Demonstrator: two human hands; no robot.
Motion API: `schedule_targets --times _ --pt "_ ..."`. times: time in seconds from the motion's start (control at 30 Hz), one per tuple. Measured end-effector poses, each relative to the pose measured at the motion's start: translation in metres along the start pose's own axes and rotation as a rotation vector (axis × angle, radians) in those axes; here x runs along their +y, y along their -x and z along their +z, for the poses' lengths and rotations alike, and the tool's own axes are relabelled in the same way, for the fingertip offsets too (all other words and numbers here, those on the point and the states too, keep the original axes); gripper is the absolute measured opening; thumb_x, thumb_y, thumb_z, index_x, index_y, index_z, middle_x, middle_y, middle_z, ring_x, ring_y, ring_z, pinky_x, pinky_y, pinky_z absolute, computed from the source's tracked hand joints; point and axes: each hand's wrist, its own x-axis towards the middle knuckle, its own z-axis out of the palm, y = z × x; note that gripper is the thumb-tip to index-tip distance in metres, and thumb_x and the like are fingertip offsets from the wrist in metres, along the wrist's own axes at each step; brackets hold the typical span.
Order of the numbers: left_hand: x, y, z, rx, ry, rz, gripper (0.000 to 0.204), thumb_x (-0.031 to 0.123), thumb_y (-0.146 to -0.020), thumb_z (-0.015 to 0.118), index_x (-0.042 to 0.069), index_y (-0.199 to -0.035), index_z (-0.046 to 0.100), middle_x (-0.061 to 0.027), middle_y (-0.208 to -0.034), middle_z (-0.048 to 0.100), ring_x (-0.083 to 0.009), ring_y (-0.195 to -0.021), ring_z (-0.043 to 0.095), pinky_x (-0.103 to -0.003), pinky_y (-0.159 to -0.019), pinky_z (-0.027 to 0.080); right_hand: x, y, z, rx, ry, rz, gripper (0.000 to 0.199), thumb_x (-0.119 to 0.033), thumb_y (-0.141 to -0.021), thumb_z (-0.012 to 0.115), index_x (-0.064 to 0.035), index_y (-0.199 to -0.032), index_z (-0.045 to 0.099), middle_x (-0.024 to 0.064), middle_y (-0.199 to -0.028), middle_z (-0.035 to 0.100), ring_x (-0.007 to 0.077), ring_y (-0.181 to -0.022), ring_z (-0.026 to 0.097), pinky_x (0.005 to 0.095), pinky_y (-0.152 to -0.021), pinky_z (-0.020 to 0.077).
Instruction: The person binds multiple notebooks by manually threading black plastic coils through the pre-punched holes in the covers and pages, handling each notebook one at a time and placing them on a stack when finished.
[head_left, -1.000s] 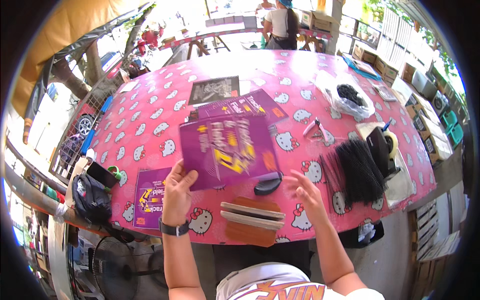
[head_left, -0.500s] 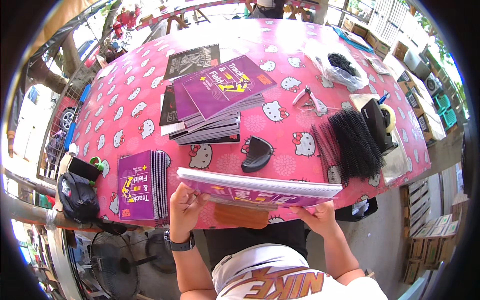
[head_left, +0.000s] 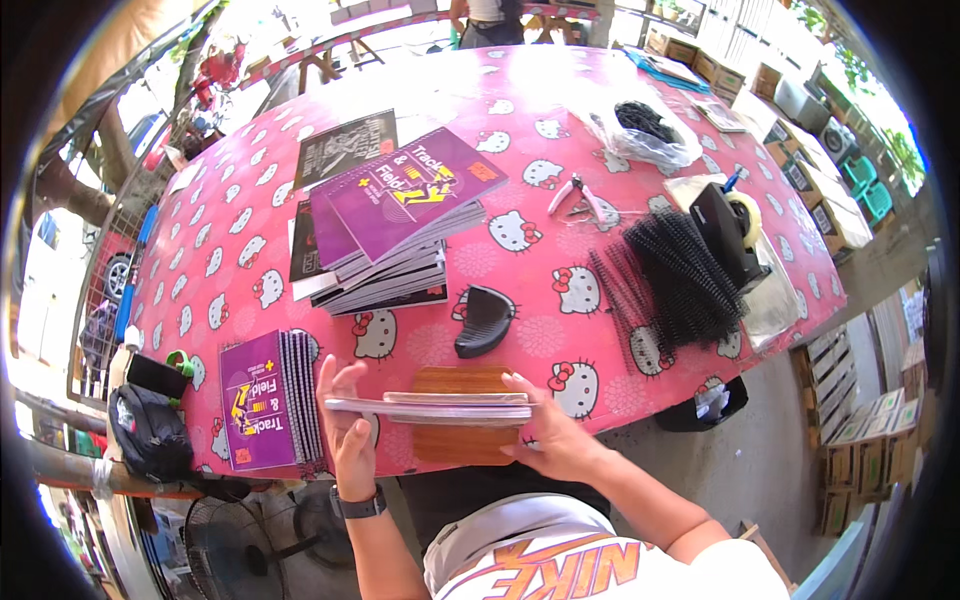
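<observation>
Between my hands, a thin stack of pages [head_left: 458, 411] stands edge-on above a brown wooden block [head_left: 462, 447] at the table's near edge. My left hand [head_left: 350, 428] holds its left end between fingers and thumb, the fingers partly spread. At the other end my right hand [head_left: 556, 436] grips with fingers on the far side and thumb near. Left of my hands lie purple spiral-bound notebooks [head_left: 262, 405] in an overlapping stack. Beyond the block rests a black, curved, ridged object [head_left: 485, 322]. Farther back is a fanned pile of purple and black books [head_left: 420, 185].
Black plastic spiral coils [head_left: 685, 275] lie on the right beside a black tape dispenser [head_left: 728, 240]. Pink-handled pliers [head_left: 578, 203] sit behind them. A plastic bag of black material [head_left: 645, 125] is farther back. A black bag [head_left: 150, 430] hangs by the left edge.
The pages have turned from a tilted purple-cover view to nearly level and edge-on. My right hand moved left, closer to my left hand, and more of the wooden block shows.
</observation>
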Motion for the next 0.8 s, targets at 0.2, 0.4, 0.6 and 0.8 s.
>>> schedule_targets --times 0.2,0.4,0.6,0.8 --pt "-0.003 -0.008 0.004 0.21 -0.23 -0.092 0.031 0.02 -0.088 0.055 0.0 -0.112 0.058 -0.0064 -0.096 0.06 -0.0133 -0.095 0.053 -0.03 -0.09 0.037 0.049 -0.027 -0.064 0.197 0.231 0.06 0.039 -0.002 -0.075 0.058 0.0009 -0.113 0.057 0.0168 -0.113 0.059 0.033 -0.105 0.053 0.0398 -0.09 0.0439" --pt "-0.011 -0.014 0.02 0.186 -0.085 -0.044 0.026 0.018 -0.091 0.05 -0.002 -0.107 0.058 -0.0068 -0.087 0.06 -0.0135 -0.089 0.054 -0.028 -0.085 0.039 0.121 -0.049 -0.106 0.566 0.857 0.232 0.033 -0.023 -0.077 0.069 -0.0005 -0.1 0.061 0.0149 -0.093 0.059 0.0301 -0.092 0.055 0.0388 -0.082 0.0462" --pt "-0.005 -0.025 0.022 0.201 -0.143 -0.017 0.044 0.025 -0.098 0.041 -0.002 -0.132 0.041 -0.0152 -0.108 0.062 -0.0214 -0.106 0.054 -0.034 -0.096 0.037 0.102 -0.048 -0.117 0.601 0.434 0.306 0.019 -0.018 -0.077 0.069 -0.0018 -0.084 0.062 0.0143 -0.086 0.061 0.0308 -0.082 0.058 0.0396 -0.075 0.0467" --pt "0.027 0.029 0.088 -0.21 -1.115 0.477 0.088 0.06 -0.076 0.061 0.006 -0.141 0.033 -0.0136 -0.128 0.051 -0.0274 -0.126 0.04 -0.059 -0.107 -0.003 0.03 -0.018 -0.117 0.406 -0.076 0.331 0.025 -0.009 -0.081 0.063 0.0 -0.103 0.057 0.0068 -0.082 0.057 0.0177 -0.077 0.056 0.031 -0.072 0.046"
